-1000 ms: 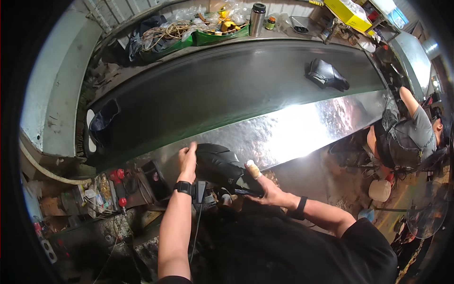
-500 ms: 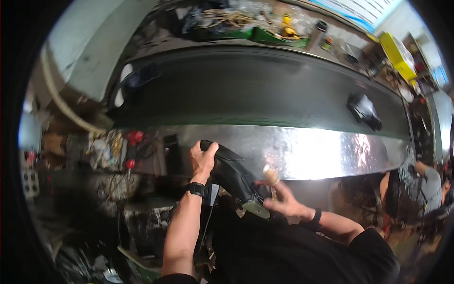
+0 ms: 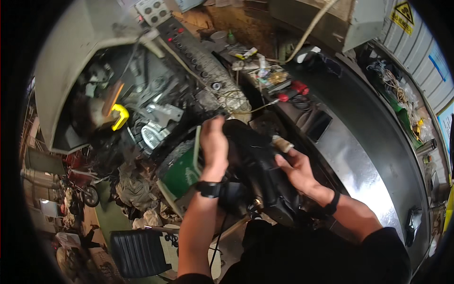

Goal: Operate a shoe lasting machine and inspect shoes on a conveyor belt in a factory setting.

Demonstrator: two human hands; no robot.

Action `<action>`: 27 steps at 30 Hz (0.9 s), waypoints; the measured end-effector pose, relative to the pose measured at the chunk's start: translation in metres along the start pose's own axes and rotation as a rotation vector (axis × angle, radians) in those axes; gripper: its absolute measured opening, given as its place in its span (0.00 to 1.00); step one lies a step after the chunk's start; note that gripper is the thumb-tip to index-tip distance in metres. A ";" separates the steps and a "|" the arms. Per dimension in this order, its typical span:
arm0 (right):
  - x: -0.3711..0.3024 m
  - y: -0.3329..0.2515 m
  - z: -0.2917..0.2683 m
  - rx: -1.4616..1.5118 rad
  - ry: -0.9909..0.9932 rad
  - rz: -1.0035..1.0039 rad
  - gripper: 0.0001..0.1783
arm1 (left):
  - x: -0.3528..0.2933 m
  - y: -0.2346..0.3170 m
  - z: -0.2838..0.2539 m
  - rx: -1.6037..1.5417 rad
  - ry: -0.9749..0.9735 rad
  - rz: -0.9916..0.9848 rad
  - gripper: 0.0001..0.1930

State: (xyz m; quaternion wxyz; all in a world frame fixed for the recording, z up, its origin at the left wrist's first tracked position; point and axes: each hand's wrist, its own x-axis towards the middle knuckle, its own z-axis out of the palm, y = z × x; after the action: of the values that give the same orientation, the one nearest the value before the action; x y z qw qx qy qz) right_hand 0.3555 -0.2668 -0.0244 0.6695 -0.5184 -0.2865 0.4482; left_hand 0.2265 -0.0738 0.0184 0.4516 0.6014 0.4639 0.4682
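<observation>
A black leather shoe [image 3: 257,161] is held in front of my body, pointing away and slightly left. My left hand [image 3: 213,144] is closed at its far left side, with the fingertips partly hidden. Beside the shoe's right side, my right hand [image 3: 300,170] pinches a small tan cylinder with a pale end [image 3: 282,144]; its exact kind is unclear. Beyond and left of my left hand is a machine with a ridged silver sole-shaped plate [image 3: 152,136] and a yellow part [image 3: 120,117].
A green bin [image 3: 182,176] stands left of the shoe. A control panel [image 3: 189,57] with buttons rises behind. To the right runs a dark conveyor belt [image 3: 378,118] with a metal ledge [image 3: 352,158]. A red-handled tool [image 3: 294,91] lies near it. A black chair [image 3: 137,253] is lower left.
My view has turned left from the belt to the machine. The shoe and both hands have turned with me. The tan cylinder is still in my right hand.
</observation>
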 end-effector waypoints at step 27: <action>0.149 0.099 0.297 0.271 -0.032 0.337 0.14 | 0.052 -0.079 -0.241 -0.968 0.137 -0.635 0.21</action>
State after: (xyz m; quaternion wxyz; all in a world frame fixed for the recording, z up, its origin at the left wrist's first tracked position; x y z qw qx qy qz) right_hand 0.1382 0.0024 -0.0417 0.6440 -0.4573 -0.1434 0.5964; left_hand -0.0138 0.0161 -0.0144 0.7621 0.1264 0.3830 0.5065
